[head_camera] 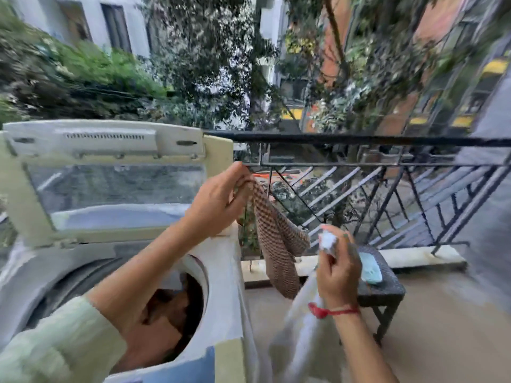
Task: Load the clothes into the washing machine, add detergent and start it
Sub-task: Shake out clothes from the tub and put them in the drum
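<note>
**Two pieces held up beside the open washing machine**

The washing machine (pixel 224 286) stands with its lid (pixel 110 189) tipped up and back, so the drum (pixel 177 308) is open for loading. Dark clothes already lie inside it.

The left hand (pixel 218 194) reaches across the machine's top, forearm over the drum mouth. Its grip is pinched shut on the top end of a brown checked cloth (pixel 276 244), which hangs free just off the machine's right side. Held by one end, the cloth dangles at full length, probably so it can go in on its own.

The right hand (pixel 337 269), further right of the machine and lower, has its grip clamped round the bunched top of a white garment (pixel 298 327). The rest trails down past the machine's front right corner.

Neither piece is in the drum yet, so loading looks part done, with detergent and starting to come.

Right of the machine, a small woven table (pixel 387 293) carries a pale blue object (pixel 370 268), with a dark railing (pixel 359 139) behind.
</note>
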`<state>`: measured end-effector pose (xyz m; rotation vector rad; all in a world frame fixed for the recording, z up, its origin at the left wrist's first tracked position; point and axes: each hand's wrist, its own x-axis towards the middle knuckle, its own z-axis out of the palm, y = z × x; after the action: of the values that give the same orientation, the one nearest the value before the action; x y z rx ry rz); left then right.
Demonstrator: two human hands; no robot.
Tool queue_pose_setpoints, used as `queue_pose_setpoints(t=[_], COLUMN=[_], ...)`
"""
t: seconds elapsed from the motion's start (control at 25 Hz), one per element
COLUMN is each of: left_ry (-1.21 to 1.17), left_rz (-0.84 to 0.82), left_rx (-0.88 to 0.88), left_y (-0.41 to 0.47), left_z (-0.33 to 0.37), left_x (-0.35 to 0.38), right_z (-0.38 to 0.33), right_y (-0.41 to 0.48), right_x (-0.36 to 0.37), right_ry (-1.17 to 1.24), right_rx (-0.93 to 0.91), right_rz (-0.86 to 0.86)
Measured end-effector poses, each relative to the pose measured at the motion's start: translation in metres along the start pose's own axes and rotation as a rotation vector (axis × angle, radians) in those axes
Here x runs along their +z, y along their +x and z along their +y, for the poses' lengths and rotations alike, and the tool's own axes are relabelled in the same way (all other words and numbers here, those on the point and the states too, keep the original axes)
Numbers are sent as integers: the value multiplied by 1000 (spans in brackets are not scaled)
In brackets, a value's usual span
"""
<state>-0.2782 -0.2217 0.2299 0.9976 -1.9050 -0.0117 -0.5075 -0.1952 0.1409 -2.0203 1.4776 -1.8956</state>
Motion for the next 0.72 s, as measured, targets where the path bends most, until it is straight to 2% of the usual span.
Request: queue_pose_setpoints(t=[0.12, 0.2, 0.28, 0.4, 0.48, 0.6, 0.72], left_ry=[-483, -507, -456, -251, -93, 15, 81], left_rz=[259, 401, 487, 520, 532, 541, 485], left_rx=[-248, -282, -274, -296, -316, -342, -422], left_y=[-9, -21, -36, -64, -86, -117, -144], left_z=[-15, -26, -40, -72, -91, -114, -151], left_x=[-60, -98, -138, -188, -215, -248, -271], right_z=[-47, -73, -98, -131, -153, -177, -176], right_y=[11, 11, 6, -13, -31, -59, -75], right_x=[45, 80, 120, 177, 207, 245, 277], right_ry=[7, 57, 99, 111, 154, 218, 208], right_rx=[-44, -42, -73, -133, -135, -71, 75], right_rz=[-170, -394, -672, -909, -1003, -1166, -1159])
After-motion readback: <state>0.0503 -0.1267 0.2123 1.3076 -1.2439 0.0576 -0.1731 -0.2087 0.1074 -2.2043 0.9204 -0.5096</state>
